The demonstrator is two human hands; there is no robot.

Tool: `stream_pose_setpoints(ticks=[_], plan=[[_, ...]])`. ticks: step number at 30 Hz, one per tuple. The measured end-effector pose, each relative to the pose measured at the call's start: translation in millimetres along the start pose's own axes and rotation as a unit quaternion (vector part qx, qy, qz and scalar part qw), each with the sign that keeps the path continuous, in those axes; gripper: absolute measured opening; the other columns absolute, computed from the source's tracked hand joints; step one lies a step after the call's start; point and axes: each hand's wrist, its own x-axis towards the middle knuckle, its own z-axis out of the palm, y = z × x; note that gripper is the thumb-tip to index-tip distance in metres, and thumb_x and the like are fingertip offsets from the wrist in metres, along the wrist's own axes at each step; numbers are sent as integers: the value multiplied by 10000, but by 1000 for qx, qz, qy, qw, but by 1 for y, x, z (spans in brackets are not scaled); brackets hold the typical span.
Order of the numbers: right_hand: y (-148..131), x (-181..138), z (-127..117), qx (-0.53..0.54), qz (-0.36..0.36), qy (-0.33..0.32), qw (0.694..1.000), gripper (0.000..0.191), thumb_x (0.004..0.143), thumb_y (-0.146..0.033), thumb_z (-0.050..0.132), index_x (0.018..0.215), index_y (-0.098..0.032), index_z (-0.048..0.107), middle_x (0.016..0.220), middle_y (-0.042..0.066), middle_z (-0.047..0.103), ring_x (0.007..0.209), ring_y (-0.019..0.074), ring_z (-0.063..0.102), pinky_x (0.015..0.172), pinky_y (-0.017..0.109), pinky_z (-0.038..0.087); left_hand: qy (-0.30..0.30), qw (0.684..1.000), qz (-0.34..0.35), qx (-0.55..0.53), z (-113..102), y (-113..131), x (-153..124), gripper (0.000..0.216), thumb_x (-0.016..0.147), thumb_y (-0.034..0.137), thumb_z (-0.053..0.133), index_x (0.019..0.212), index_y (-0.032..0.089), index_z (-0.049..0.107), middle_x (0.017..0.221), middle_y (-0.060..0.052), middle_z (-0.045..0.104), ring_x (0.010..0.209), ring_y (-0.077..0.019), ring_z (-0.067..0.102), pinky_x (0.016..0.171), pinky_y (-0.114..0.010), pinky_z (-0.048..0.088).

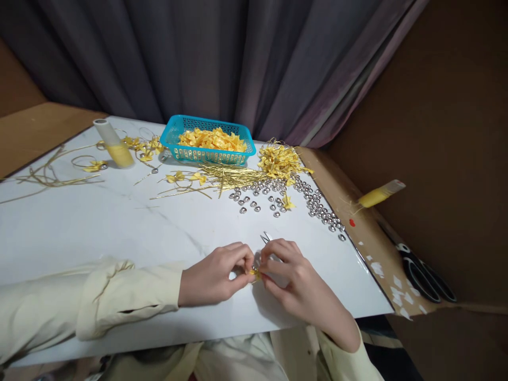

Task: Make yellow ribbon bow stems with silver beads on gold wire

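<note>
My left hand [218, 272] and my right hand [296, 280] meet near the front of the white table. Between their fingertips is a small yellow ribbon piece [254, 275] with a silvery bit on it, pinched from both sides. Most of it is hidden by the fingers. Thin metal points, like those of a small pair of scissors or tweezers [265, 237], stick out beyond my right hand; whether that hand holds them I cannot tell. Farther back lie loose silver beads [254, 203] and a yellow ribbon bow [287, 201].
A blue basket [169, 135] of yellow ribbon pieces stands at the back, by a bundle of gold wire ties [232, 176] and a heap of yellow bows [280, 160]. A yellow spool tube [115, 145] stands left. Black-handled scissors [426, 278] lie right, on cardboard.
</note>
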Motion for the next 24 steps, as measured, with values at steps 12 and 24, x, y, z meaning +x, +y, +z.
stream_pose_setpoints(ticks=[12, 24], plan=[[11, 23, -14, 64, -20, -111, 992, 246, 651, 22, 638, 673, -211, 712, 786, 9, 617, 821, 171, 571, 795, 367, 446, -9, 1000, -4, -7, 1, 0, 0, 101, 800, 152, 515, 740, 185, 439, 786, 9, 490, 672, -105, 539, 687, -250, 499], [33, 37, -19, 250, -10, -248, 936, 166, 679, -21, 668, 767, -143, 736, 866, 49, 630, 802, 139, 601, 782, 279, 484, -24, 999, 10, -27, -1, -1, -1, 105, 804, 200, 554, 758, 179, 462, 798, 4, 519, 686, -105, 563, 667, -234, 496]])
